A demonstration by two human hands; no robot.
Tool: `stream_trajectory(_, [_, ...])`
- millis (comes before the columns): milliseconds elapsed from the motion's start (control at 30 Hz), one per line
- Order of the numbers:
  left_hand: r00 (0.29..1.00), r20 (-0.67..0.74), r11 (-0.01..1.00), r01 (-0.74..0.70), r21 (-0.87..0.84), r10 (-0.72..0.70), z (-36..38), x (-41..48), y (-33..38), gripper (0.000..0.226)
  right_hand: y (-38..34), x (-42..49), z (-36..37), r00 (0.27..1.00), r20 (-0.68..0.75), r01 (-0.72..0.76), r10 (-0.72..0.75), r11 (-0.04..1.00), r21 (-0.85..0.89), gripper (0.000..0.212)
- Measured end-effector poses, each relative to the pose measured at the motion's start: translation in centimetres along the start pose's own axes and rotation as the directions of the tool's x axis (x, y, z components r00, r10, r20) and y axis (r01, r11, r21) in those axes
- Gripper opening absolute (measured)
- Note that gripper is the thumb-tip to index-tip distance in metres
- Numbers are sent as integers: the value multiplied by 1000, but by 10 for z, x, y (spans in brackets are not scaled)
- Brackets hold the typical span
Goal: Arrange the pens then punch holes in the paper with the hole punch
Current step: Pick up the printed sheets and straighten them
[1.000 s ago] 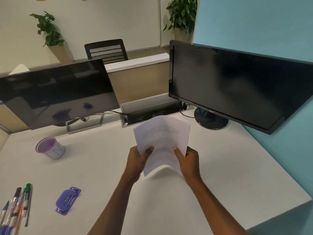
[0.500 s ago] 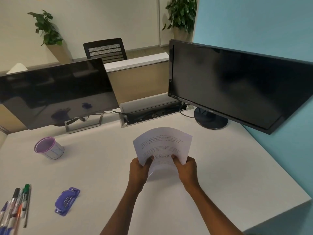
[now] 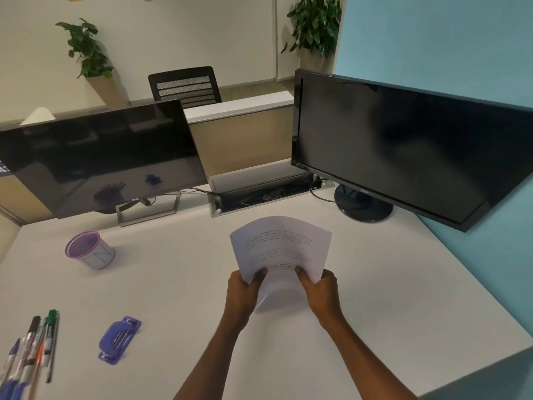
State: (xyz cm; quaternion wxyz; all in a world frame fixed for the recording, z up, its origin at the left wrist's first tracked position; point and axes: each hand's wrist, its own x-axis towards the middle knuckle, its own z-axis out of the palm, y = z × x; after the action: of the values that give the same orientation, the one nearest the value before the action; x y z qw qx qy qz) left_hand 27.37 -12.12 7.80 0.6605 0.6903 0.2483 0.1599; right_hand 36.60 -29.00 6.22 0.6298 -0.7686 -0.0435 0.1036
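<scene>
A printed sheet of paper (image 3: pixel 281 246) is held bowed above the white desk (image 3: pixel 375 307). My left hand (image 3: pixel 241 293) pinches its lower left edge with the thumb on top. My right hand (image 3: pixel 320 291) pinches its lower right edge the same way. A blue hole punch (image 3: pixel 119 339) lies flat on the desk, well to the left of my hands. Several pens and markers (image 3: pixel 31 353) lie side by side at the desk's front left corner. A purple-rimmed cup (image 3: pixel 89 249) stands further back on the left with nothing showing inside.
Two dark monitors stand at the back: a slim one (image 3: pixel 98 157) on the left and a larger one (image 3: pixel 403 145) on the right. An open cable tray (image 3: pixel 265 192) sits between them. The desk's right edge meets a blue wall (image 3: pixel 476 269).
Both hands have brought the paper lower and nearer to me, and the sheet now bows more. The pens, punch and cup have not moved.
</scene>
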Motion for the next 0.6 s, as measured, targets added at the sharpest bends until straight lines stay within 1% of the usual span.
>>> stream_trajectory(67, [1000,22,1000,22,-3,-22,-2,2,1,11,-3,0,-2,1000,19,-18,17,1000,13,17])
stream_trajectory(133, [998,56,999,38,-14,-37,-7,6,5,13,-7,2,-6,997,66,-29,28,999,14,10])
stream_trajectory(200, [995,84,998,53,-32,-50,-15,9,8,16,-10,5,-10,994,105,-31,31,1000,0,9])
stream_trajectory(300, [994,99,995,62,-81,-54,-29,11,13,18,-14,10,-13,990,139,-31,34,999,-27,25])
stream_trajectory(433, [994,103,988,56,-145,-42,-47,9,18,20,-21,7,-7,983,176,-54,54,999,-1,31])
stream_trajectory(600, [996,74,973,68,-221,-53,-70,-4,17,20,-31,-8,12,977,210,-61,45,995,72,15])
